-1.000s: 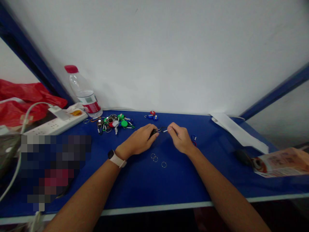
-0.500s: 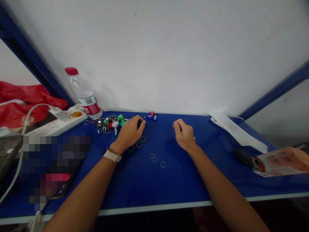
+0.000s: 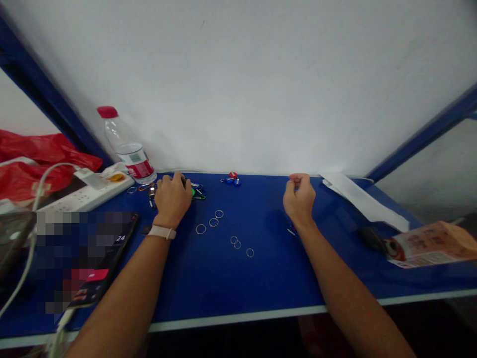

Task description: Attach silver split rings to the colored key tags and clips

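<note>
My left hand [image 3: 173,198], wearing a watch with a pale strap, is over the pile of key tags and clips [image 3: 199,192] at the back left. Its fingers curl round a small black object [image 3: 184,182], mostly hidden. Off to the right, my right hand [image 3: 300,199] is raised with thumb and fingertips pinched together. A speck of blue shows between them, too small to name. Beside that wrist lies a small blue and silver item [image 3: 291,230], partly covered. Between my hands are several loose split rings [image 3: 213,222], and a few red and blue tags [image 3: 233,180] sit near the wall.
At the left stand a water bottle [image 3: 136,161] and a white power strip [image 3: 80,198], with a phone [image 3: 108,263] and its cable in front. On the right are folded white paper [image 3: 367,201], a dark rounded object [image 3: 370,238] and an orange-white packet [image 3: 428,246].
My left hand has moved left, from beside the pile to over it, with something black still at its fingers. My right hand has shifted right, turning its fingertips upward.
</note>
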### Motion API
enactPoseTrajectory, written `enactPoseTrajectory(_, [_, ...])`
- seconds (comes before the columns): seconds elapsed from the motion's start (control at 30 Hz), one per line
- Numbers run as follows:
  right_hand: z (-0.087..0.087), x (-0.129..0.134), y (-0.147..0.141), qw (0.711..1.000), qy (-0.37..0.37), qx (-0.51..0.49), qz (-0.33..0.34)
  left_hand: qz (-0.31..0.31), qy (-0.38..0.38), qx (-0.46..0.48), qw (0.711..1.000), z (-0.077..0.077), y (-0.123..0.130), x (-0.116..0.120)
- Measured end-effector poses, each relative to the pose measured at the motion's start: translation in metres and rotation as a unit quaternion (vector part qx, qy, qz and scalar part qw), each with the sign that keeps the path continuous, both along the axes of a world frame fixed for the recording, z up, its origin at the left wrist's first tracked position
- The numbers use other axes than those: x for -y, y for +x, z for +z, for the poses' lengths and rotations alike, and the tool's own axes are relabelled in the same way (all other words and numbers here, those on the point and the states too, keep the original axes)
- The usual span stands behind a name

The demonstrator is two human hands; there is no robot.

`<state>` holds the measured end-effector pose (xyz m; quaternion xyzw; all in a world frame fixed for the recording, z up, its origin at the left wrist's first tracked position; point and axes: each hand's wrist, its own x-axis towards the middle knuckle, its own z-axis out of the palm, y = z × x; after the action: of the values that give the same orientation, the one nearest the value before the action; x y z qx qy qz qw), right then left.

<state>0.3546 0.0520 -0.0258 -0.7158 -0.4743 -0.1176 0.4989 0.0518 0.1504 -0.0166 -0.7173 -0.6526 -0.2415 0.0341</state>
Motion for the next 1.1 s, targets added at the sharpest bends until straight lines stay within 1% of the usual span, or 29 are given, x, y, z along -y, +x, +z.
enactPoseTrajectory(0.07, [0.001, -0.001, 0.009, 0.999, -0.027, 0.012, -0.036, 0.005, -0.004, -0.004, 1.0, -0.004, -0.002, -0.002])
enactPoseTrajectory(0.13, [0.002, -0.001, 0.018, 0.995, -0.075, 0.028, -0.057, 0.009, 0.004, -0.007, 1.0, -0.006, -0.002, -0.004])
enactPoseTrajectory(0.27, [0.0, 0.001, 0.03, 0.982, -0.16, 0.041, -0.095, 0.005, 0.048, 0.008, 0.999, -0.005, -0.001, -0.004])
enactPoseTrajectory(0.33, [-0.001, 0.001, 0.033, 0.975, -0.19, 0.043, -0.105, -0.016, 0.071, 0.023, 0.997, -0.003, 0.002, -0.003])
enactPoseTrajectory(0.4, [-0.001, 0.001, 0.033, 0.971, -0.213, 0.051, -0.098, -0.065, 0.081, 0.037, 0.994, -0.002, 0.006, -0.002])
enactPoseTrajectory(0.5, [-0.001, 0.001, 0.025, 0.969, -0.23, 0.084, -0.041, -0.193, 0.074, 0.046, 0.977, -0.006, 0.013, 0.0])
enactPoseTrajectory(0.6, [-0.002, -0.001, 0.011, 0.963, -0.239, 0.122, 0.031, -0.324, 0.034, 0.029, 0.945, -0.016, 0.022, 0.004])
enactPoseTrajectory(0.63, [-0.003, -0.001, 0.007, 0.96, -0.241, 0.13, 0.055, -0.353, 0.015, 0.019, 0.935, -0.019, 0.025, 0.005])
enactPoseTrajectory(0.7, [-0.005, -0.001, -0.002, 0.953, -0.244, 0.146, 0.108, -0.392, -0.02, -0.002, 0.92, -0.025, 0.03, 0.008])
enactPoseTrajectory(0.8, [-0.01, -0.002, -0.013, 0.933, -0.256, 0.167, 0.189, -0.413, -0.054, -0.029, 0.909, -0.028, 0.038, 0.01])
enactPoseTrajectory(0.9, [-0.016, -0.004, -0.024, 0.91, -0.277, 0.18, 0.251, -0.41, -0.063, -0.048, 0.909, -0.028, 0.045, 0.012])
enactPoseTrajectory(0.97, [-0.02, -0.007, -0.033, 0.897, -0.29, 0.189, 0.274, -0.4, -0.069, -0.058, 0.912, -0.029, 0.05, 0.012])
enactPoseTrajectory(1.1, [-0.028, -0.019, -0.05, 0.885, -0.29, 0.209, 0.3, -0.376, -0.08, -0.075, 0.92, -0.03, 0.058, 0.011])
